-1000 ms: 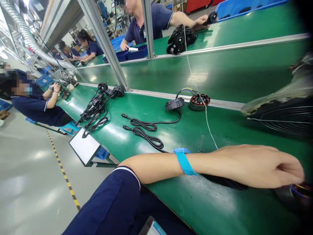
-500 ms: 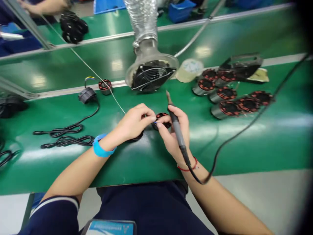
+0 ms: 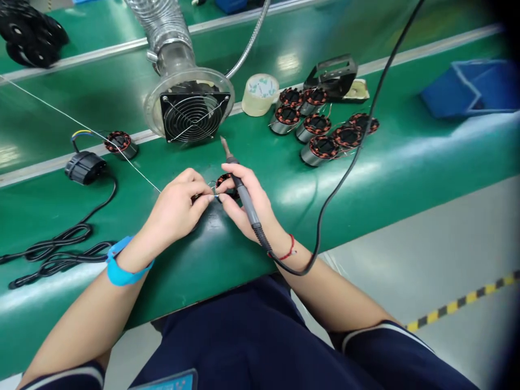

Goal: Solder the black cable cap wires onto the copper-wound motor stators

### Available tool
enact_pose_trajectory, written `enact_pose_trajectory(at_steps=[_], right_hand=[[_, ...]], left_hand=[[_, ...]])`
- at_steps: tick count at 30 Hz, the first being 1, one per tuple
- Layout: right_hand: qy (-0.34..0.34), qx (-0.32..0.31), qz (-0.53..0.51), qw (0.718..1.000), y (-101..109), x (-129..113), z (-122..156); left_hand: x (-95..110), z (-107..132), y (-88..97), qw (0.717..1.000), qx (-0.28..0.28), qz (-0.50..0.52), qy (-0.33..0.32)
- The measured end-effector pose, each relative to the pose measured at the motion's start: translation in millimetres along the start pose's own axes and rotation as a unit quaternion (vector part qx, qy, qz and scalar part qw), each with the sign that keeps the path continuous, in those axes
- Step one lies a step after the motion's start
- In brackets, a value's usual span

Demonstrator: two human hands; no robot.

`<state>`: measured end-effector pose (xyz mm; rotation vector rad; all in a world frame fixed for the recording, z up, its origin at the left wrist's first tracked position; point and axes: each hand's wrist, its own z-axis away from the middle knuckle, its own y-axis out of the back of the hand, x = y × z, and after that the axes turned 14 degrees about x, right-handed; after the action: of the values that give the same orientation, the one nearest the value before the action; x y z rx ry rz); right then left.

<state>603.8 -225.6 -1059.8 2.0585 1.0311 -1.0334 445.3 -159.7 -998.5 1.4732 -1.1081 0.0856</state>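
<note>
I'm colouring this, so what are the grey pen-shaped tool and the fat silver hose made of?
Grey pen-shaped tool: handle looks like matte plastic or rubber, barely shining; brownish tapered tip could be dull metal. Fat silver hose: probably shiny foil, from its glinting ridges.

White-trimmed navy short sleeves (image 3: 400,360), bright blue wristband (image 3: 125,274), red bracelet (image 3: 291,247), blue badge (image 3: 176,382)

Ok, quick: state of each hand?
Left hand: closed, pinching a thin wire.
Right hand: closed, holding the soldering iron; whether it also pinches the wire, can't tell.
</note>
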Motion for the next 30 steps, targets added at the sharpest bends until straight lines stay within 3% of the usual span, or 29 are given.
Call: enact_pose_trajectory(at_steps=[5, 8, 12, 14, 17, 19, 22, 24, 27, 30], right_hand=[[0.031, -0.035, 0.074, 0.996, 20.0, 0.0, 1.7], [0.044, -0.06, 0.112, 0.991, 15.2, -0.4, 2.9], [0.052, -0.038, 0.126, 0.99, 11.7, -4.7, -5.7], [0.07, -0.041, 0.118, 0.99, 22.7, -3.8, -15.0], [0.087, -0.009, 0.186, 0.979, 58.6, 8.8, -32.1], [0.095, 0.012, 0.298, 0.95, 89.2, 24.7, -44.0], [0.129, -0.02, 0.517, 0.846, 128.8, 52.1, -59.7], [0.146, -0.045, 0.585, 0.797, 144.4, 67.7, -66.0], [0.176, -0.079, 0.606, 0.771, 152.6, 80.9, -67.0], [0.253, -0.092, 0.548, 0.792, 149.8, 75.3, -63.6]], left_hand=[[-3.2, 0.1, -5.5, 0.999, 0.002, 0.019, 0.03], [-4.9, -1.0, -5.6, 0.999, 0.006, 0.013, 0.039], [-6.6, -1.2, -4.2, 1.0, 0.009, 0.002, 0.026], [-7.8, -0.7, -3.5, 1.0, 0.007, -0.002, 0.024], [-9.9, 0.2, -3.0, 1.0, 0.009, -0.002, 0.026], [-11.1, 0.8, -2.9, 0.999, 0.007, 0.002, 0.033], [-12.7, 1.4, -3.6, 0.999, -0.004, 0.006, 0.048], [-13.9, 1.9, -4.3, 0.998, -0.011, 0.012, 0.056], [-15.1, 2.6, -5.5, 0.997, -0.017, 0.024, 0.065], [-13.8, 3.1, -6.0, 0.997, -0.021, 0.029, 0.074]])
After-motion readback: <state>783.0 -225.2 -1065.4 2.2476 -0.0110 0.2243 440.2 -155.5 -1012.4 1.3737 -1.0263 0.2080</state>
